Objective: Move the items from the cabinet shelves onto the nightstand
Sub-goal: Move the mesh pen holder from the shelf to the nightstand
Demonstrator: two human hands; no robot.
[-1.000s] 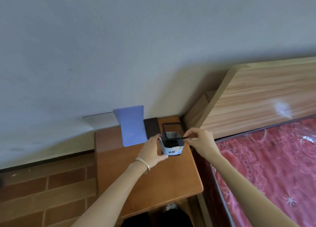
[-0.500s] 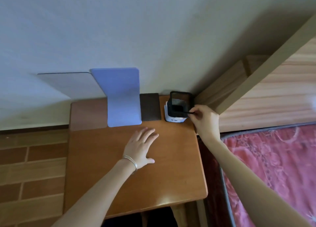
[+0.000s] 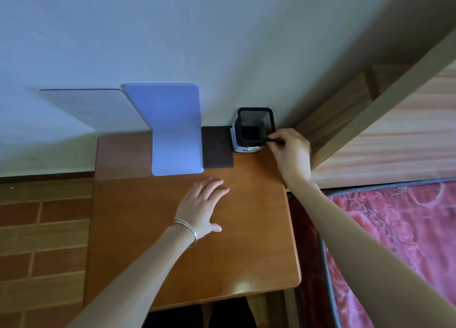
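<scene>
A black mesh pen holder stands at the back right corner of the wooden nightstand, sitting in a small white box. My right hand pinches the holder's right rim with thumb and fingers. My left hand lies flat on the nightstand's middle with spread fingers, holding nothing; a silver bangle circles its wrist. A blue L-shaped bookend stands against the wall, a brownish bookend to its left and a dark brown flat piece to its right.
The wooden headboard rises right of the nightstand, close to the holder. A red patterned mattress lies at the lower right. The wall runs behind the nightstand, and a brick-pattern floor lies to the left.
The holder went from the nightstand's middle to the back right corner in my right hand. My left hand let go of it and settled flat on the tabletop. The view tilted down.
</scene>
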